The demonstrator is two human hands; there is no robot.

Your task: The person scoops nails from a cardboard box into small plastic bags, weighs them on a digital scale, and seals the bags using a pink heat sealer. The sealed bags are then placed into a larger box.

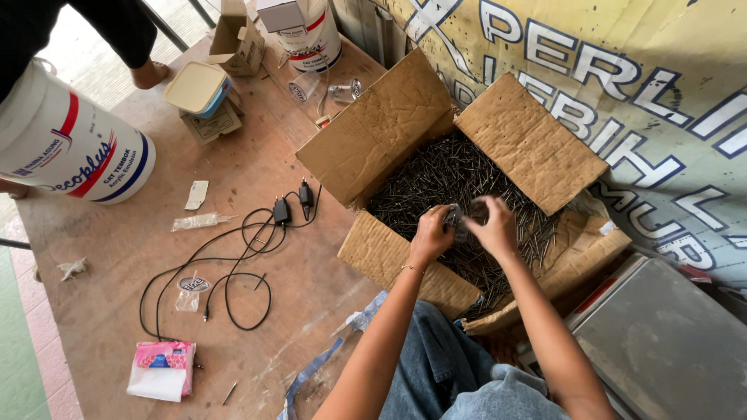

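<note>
An open cardboard box (389,132) full of dark nails (436,175) sits on the floor in front of my knees. Both my hands hover over the nails near the box's front edge. My left hand (430,231) and my right hand (494,225) are closed together around a small bunch of nails (457,220) held between them. A thin bracelet circles my left wrist.
Black charger cables (233,264) snake across the brown floor to the left. A tissue pack (162,369) lies at lower left. A white paint bucket (70,144) lies at far left, another bucket (315,35) and small boxes at top. A metal scale platform (661,342) sits right. Another person's arm (148,70) shows at top left.
</note>
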